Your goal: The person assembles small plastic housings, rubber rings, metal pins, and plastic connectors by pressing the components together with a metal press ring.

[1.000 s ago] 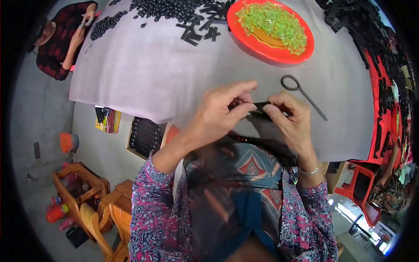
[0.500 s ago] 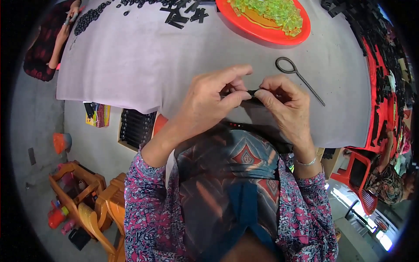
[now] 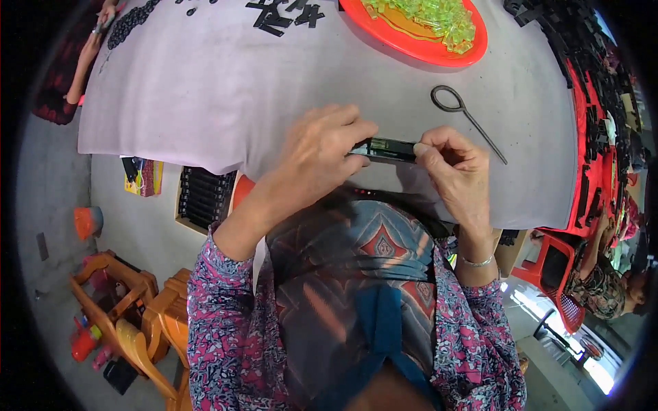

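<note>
Between my hands is a small black spirit level, a flat narrow bar with a pale greenish window near its left part. My left hand grips its left end between fingers and thumb. The thumb and fingertips of my right hand pinch its right end. It is held level over the near part of the cloth-covered table. To the right of my hands lies a dark metal rod with a ring handle. Beyond them sits a red plate heaped with yellow-green clear blocks.
Black flat pieces and small round dark pieces lie at the far left. Another person's hands work there. Black strips pile on red cloth at right. A box of black parts stands below the table edge.
My hands have moved apart, and the level's length and its greenish window now show between them. Earlier only a small dark bit of it was visible between my fingertips.
</note>
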Motion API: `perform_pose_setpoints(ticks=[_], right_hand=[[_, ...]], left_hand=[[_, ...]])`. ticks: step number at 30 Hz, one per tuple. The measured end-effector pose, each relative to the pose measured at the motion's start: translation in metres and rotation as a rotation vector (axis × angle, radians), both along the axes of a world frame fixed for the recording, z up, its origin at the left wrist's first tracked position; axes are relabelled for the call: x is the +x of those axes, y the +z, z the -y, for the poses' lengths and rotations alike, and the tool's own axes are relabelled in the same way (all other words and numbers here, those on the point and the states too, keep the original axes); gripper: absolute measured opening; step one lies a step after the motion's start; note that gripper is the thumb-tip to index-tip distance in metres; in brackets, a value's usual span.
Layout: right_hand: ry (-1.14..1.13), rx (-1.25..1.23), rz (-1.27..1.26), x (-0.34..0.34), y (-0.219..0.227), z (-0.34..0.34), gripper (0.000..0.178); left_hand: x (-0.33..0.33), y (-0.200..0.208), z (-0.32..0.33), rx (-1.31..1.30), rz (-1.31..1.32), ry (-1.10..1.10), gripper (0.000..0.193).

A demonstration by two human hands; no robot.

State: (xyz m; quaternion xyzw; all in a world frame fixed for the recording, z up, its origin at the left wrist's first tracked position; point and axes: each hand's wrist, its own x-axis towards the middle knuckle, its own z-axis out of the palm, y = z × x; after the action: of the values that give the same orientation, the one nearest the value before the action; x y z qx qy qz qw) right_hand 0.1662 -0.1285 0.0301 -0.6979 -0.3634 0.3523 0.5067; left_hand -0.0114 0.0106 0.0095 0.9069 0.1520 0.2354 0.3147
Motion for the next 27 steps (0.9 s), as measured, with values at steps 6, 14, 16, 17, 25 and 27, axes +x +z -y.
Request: perform_pose_setpoints(ticks=[6,14,16,17,25,27], right_hand=[[0.036,-0.095,0.173,-0.005,-0.001,-0.005,0.007],[0.096,-0.146,0.289,-0.008,0.002,-0.012,0.008],[0.079,-0.142,0.320,-0.012,0.003,-0.013,0.009],[0.061,-0.136,0.350,-0.014,0.003,-0.014,0.010],[-0.008,-0.139,0.476,-0.026,0.003,-0.015,0.011],[-0.026,-0.136,0.505,-0.028,0.003,-0.015,0.011]], left_hand=[[0.000,-0.002,0.007,-0.023,0.045,-0.011,0.033],[0.000,-0.005,0.006,-0.068,0.023,0.005,0.033],[0.000,-0.006,0.006,-0.081,0.024,0.004,0.033],[-0.001,-0.007,0.006,-0.066,0.039,0.007,0.033],[-0.003,-0.007,0.005,-0.072,0.051,0.010,0.035],[-0.003,-0.005,0.003,-0.146,0.012,-0.014,0.037]])
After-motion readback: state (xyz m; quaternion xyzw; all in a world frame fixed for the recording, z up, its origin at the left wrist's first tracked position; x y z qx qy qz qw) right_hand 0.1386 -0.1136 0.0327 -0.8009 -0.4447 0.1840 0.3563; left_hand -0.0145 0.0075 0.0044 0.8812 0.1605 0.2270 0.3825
